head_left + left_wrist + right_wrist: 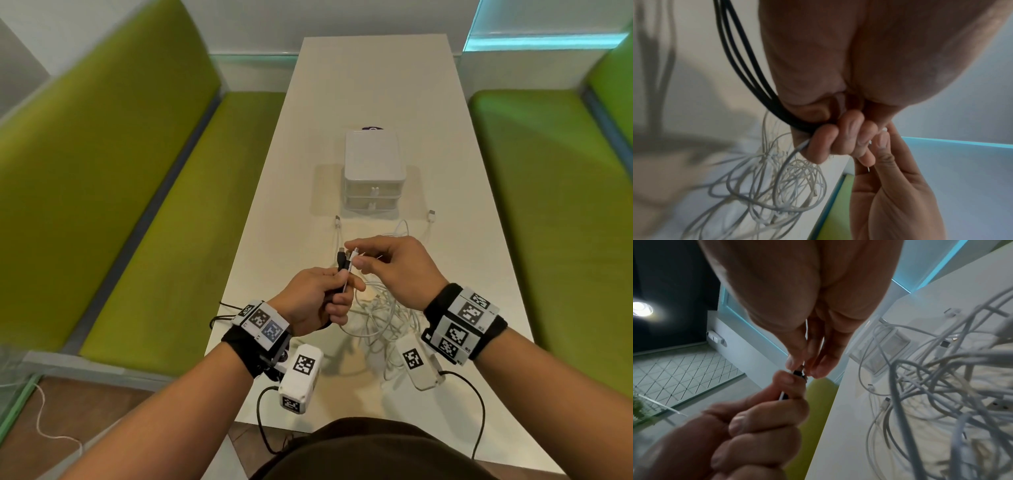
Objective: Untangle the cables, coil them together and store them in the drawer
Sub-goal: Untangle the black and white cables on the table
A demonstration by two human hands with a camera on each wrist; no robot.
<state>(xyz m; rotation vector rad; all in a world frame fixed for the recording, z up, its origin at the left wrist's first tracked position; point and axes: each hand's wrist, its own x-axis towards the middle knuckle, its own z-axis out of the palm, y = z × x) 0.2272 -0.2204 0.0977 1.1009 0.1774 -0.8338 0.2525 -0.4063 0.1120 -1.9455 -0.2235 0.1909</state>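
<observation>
Bright overhead light, blurred wrist views

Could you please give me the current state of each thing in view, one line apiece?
Small white plastic two-drawer box: both drawers closed, upright on the white table.
Tangle of thin white cables: still knotted, loose on the table.
Black cable: looped, held.
Bunch of black and white cable plugs: gathered together, lifted.
Left hand: grips the cable ends.
Right hand: pinches a white plug.
</observation>
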